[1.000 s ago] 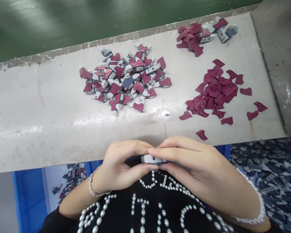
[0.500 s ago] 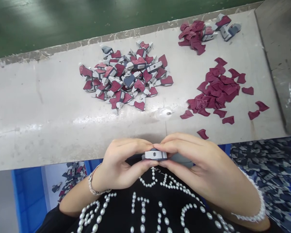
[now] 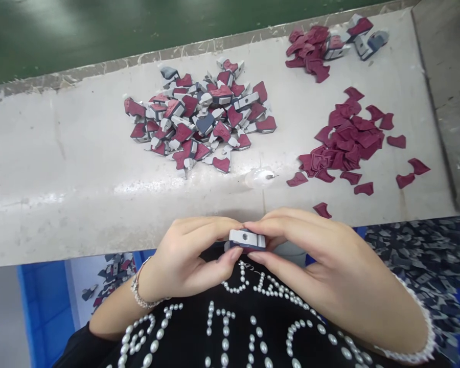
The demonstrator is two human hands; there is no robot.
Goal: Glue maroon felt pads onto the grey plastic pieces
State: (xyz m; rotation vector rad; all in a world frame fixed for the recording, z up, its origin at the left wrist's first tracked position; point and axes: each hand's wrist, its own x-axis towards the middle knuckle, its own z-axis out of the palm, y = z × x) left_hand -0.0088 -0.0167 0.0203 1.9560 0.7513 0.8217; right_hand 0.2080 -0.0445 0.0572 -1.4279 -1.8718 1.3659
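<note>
Left hand (image 3: 191,255), right hand (image 3: 322,255) — both in thumb-and-finger grip on white-and-grey piece (image 3: 246,238), at near edge of table (image 3: 80,184). Farther left, mixed pile (image 3: 205,122) — farther right, maroon pieces (image 3: 347,145).

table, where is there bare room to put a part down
Widest is the left of the table, between the mixed pile and the left picture edge. A narrower gap separates that pile from the maroon pieces. Crowded: the pile itself and the scattered right side. The left hand and right hand block some near edge.
</note>
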